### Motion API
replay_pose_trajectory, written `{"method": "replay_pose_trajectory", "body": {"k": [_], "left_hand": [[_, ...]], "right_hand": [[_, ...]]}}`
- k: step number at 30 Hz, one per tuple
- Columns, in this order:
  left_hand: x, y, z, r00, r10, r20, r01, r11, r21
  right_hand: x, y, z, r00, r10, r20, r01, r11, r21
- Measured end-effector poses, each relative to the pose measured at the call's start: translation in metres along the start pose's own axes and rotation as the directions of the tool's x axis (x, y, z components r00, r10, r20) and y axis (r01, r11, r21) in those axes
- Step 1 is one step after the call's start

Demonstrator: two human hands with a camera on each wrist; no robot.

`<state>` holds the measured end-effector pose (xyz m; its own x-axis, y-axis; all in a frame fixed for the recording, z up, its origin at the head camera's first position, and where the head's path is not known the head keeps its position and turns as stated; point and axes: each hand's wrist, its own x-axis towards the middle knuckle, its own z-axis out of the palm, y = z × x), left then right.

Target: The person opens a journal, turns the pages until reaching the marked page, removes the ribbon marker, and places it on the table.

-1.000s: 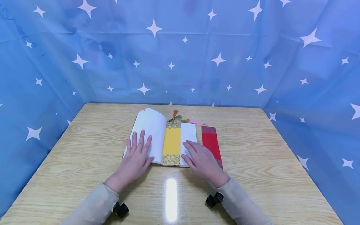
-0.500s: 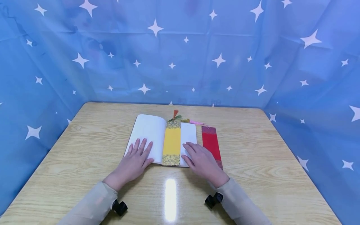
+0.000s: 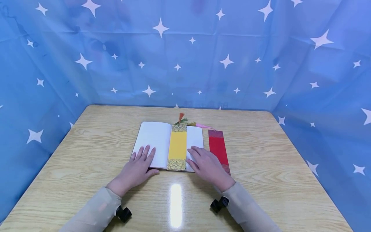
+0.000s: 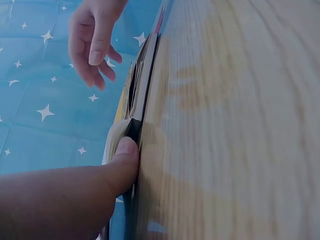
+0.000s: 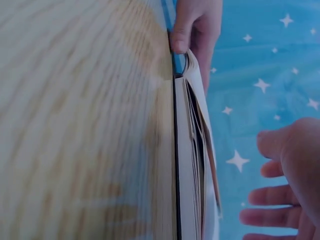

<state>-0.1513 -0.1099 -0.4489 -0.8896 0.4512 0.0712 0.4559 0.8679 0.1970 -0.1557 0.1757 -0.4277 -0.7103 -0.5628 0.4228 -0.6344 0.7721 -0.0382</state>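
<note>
An open notebook [image 3: 156, 138] with white pages lies on the table. My left hand [image 3: 137, 167] rests on the lower part of its left page, fingers straight and spread, with the thumb [image 4: 126, 155] at the near edge. A yellow bookmark [image 3: 177, 141] with patterned ends lies along the middle of the spread. Over the right page is my right hand [image 3: 207, 164], its fingers loosely bent and holding nothing; in the right wrist view it hangs apart from the pages [image 5: 190, 165]. Beside the notebook, a red bookmark [image 3: 218, 146] is partly hidden by that hand.
Orange [image 3: 181, 116] and green tassels [image 3: 184, 121] stick out past the notebook's top edge. A pink tassel [image 3: 204, 126] runs to the red bookmark. The wooden table [image 3: 261, 161] is backed by a blue curtain [image 3: 185, 48] with white stars.
The raised left pages have come down and now lie flatter. My left hand has slid a little toward me over the page. The right hand has stayed nearly still.
</note>
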Motion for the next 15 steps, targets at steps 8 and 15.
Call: {"method": "replay_pose_trajectory", "body": {"k": [8, 15], "left_hand": [[0.002, 0.001, -0.002, 0.999, -0.013, 0.03, 0.013, 1.0, 0.002], [0.002, 0.002, -0.002, 0.997, -0.037, 0.061, 0.036, 0.999, 0.014]], "right_hand": [[0.005, -0.001, 0.0, 0.991, 0.102, 0.09, -0.108, 0.992, 0.066], [0.011, 0.001, 0.003, 0.981, 0.155, 0.118, -0.166, 0.982, 0.093]]}}
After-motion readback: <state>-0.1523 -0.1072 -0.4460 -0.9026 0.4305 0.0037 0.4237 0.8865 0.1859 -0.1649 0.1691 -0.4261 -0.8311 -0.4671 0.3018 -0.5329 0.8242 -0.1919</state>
